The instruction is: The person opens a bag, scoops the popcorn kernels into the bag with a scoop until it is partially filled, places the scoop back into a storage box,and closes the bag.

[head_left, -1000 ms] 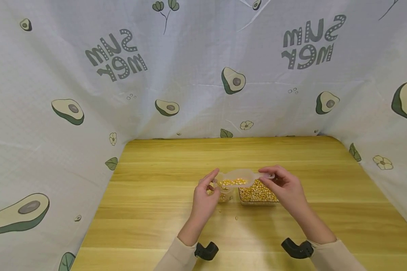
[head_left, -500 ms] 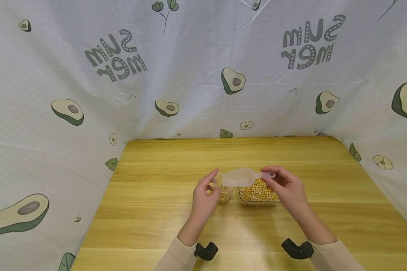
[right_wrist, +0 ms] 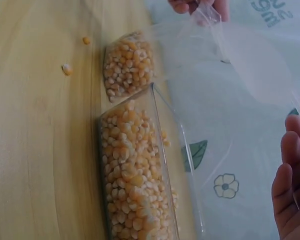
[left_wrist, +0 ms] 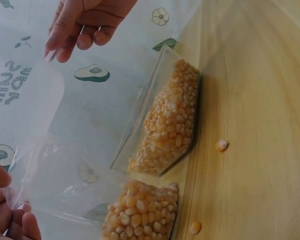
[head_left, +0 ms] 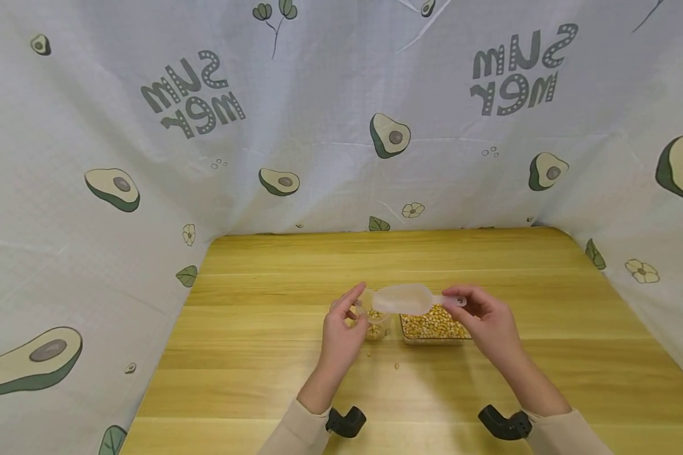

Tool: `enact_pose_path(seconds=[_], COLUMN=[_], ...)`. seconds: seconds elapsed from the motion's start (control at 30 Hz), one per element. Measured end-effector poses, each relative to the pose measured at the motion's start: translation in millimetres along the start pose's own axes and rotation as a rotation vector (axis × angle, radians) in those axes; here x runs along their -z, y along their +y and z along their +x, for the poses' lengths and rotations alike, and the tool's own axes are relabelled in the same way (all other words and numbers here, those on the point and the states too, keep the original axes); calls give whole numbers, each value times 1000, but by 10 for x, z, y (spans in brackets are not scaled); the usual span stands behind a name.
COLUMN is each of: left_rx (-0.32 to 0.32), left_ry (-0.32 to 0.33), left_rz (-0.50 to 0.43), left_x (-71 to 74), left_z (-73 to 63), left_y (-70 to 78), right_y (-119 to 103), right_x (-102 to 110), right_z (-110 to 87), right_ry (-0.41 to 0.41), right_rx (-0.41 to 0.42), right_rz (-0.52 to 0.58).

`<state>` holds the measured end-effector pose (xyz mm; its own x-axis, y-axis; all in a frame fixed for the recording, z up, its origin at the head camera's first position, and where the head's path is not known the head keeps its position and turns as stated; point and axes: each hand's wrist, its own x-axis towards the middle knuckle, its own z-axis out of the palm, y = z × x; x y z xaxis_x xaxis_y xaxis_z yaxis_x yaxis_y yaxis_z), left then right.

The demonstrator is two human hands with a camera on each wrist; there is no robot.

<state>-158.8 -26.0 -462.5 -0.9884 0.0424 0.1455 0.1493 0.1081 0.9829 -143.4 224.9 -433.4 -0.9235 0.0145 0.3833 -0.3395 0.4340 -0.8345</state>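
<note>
My left hand pinches the top edge of a clear plastic bag, which stands on the table with corn kernels in its bottom. My right hand grips the handle of a translucent white scoop between thumb and fingers. The scoop is held level above, its front end at the bag's mouth, and no kernels show in it. Right of the bag stands a clear rectangular container filled with corn kernels; the scoop and right hand partly cover it in the head view.
Loose kernels lie on the wooden table in front of the bag, one stray kernel near the container. A white cloth printed with avocados hangs behind the table and along both sides.
Kernels lay in the scoop a second ago; half a second ago they were gone from it. The right hand and scoop have since shifted slightly right. The left hand stays nearly still.
</note>
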Motion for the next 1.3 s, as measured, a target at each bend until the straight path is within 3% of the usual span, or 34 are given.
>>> enact_pose_path(seconds=[0.2,0.33,0.53,1.07,1.3], left_rx=[22,26,11,7,0], left_ry=[1,-4,-2,19,11], left_rz=[-11,-12,-15,-22,-5], left_x=[1,3,-3,-1,9], left_z=[-7,-11,-9,-20,-19], left_y=[8,7,-14,-20,-26], right_y=[63,110,157,265,351], right_x=[20,26,25,169,236], right_z=[-57,-93,-121,-232,-277], right_ry=[23,34,57,139,165], right_rx=[63,89,101,-29,-24], right_rz=[-194,-236,-242,-179,-187])
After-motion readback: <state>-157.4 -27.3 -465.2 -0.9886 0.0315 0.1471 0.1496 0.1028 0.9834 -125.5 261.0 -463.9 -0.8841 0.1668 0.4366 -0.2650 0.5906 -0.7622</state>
